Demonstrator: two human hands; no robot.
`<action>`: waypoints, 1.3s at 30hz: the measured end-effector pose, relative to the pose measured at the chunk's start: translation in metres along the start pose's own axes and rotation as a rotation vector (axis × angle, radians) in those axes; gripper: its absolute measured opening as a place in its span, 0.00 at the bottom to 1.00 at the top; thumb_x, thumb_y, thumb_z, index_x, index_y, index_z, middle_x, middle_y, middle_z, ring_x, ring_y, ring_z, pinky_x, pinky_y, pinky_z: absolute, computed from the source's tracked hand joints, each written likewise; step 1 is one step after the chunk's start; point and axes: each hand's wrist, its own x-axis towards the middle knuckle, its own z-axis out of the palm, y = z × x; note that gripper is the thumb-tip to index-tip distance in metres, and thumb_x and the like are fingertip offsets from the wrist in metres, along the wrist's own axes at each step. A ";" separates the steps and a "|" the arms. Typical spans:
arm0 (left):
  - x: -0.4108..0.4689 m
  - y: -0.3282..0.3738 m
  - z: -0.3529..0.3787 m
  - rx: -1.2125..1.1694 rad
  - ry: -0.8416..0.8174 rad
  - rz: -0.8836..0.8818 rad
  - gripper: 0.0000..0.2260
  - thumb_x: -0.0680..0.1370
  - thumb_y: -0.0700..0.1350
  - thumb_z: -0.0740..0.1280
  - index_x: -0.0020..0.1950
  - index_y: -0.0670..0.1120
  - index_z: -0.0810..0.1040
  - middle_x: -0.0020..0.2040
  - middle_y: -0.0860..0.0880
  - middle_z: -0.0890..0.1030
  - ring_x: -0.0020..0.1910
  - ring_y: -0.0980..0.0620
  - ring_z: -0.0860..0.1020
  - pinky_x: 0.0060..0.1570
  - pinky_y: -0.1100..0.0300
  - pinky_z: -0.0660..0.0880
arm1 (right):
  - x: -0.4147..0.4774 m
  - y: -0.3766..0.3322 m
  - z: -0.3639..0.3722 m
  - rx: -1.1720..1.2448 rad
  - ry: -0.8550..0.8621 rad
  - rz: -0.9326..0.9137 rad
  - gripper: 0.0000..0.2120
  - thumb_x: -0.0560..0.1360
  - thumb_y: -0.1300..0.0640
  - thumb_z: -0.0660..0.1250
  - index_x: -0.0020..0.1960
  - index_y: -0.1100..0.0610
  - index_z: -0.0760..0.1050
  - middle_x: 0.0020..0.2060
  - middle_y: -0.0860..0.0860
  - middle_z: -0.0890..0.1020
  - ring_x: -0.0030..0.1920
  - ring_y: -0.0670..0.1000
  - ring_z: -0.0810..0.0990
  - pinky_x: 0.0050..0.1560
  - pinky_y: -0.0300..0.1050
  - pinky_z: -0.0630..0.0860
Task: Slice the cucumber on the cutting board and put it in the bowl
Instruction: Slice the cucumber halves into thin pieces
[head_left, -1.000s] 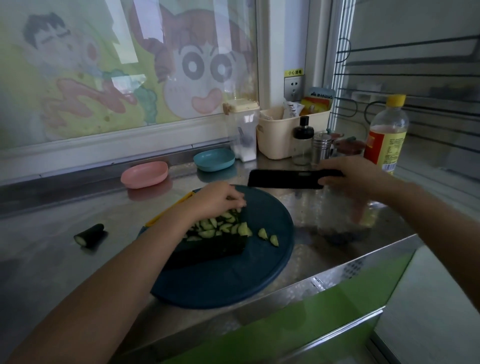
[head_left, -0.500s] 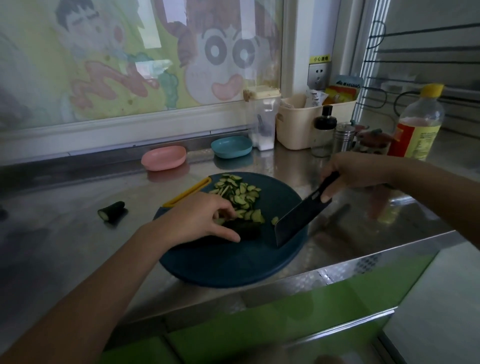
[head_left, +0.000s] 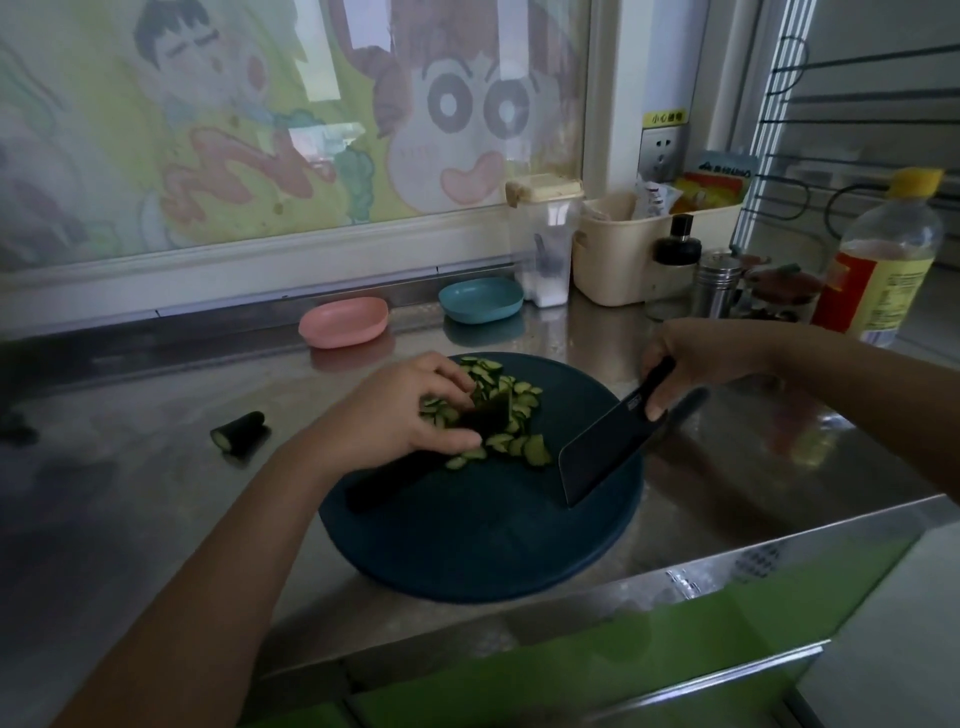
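A round dark blue cutting board lies on the steel counter. Several cucumber slices are heaped on its far half. The uncut dark cucumber lies slantwise across the board, and my left hand grips its far end beside the slices. My right hand holds a black cleaver by the handle, blade angled down, its tip at the board just right of the slices. A pink bowl and a blue bowl stand behind the board.
A cut cucumber end lies on the counter left of the board. A salt jar, a beige caddy, small shakers and an oil bottle crowd the back right. The counter edge runs just in front of the board.
The cleaver came down from level above the counter to a slant at the board. My left hand left the slice pile and took hold of the uncut cucumber.
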 end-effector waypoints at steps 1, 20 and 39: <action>0.000 -0.003 -0.006 -0.058 0.044 -0.014 0.24 0.62 0.66 0.69 0.51 0.53 0.82 0.56 0.64 0.74 0.55 0.65 0.73 0.54 0.67 0.69 | 0.003 -0.002 0.000 0.008 -0.009 -0.003 0.07 0.67 0.54 0.76 0.33 0.48 0.80 0.27 0.42 0.78 0.28 0.38 0.74 0.32 0.30 0.67; 0.001 -0.012 -0.009 -0.313 0.305 0.009 0.11 0.68 0.56 0.72 0.46 0.54 0.81 0.52 0.58 0.78 0.49 0.65 0.77 0.46 0.73 0.71 | 0.028 -0.024 -0.016 -0.188 0.371 -0.342 0.08 0.64 0.49 0.76 0.40 0.50 0.82 0.34 0.38 0.78 0.39 0.40 0.77 0.45 0.34 0.72; 0.009 0.010 0.031 -0.153 0.184 0.097 0.11 0.73 0.49 0.72 0.54 0.56 0.76 0.58 0.62 0.77 0.51 0.61 0.77 0.47 0.67 0.73 | 0.009 -0.063 0.007 0.001 0.423 0.103 0.14 0.70 0.43 0.71 0.36 0.51 0.72 0.33 0.49 0.75 0.33 0.46 0.72 0.30 0.40 0.64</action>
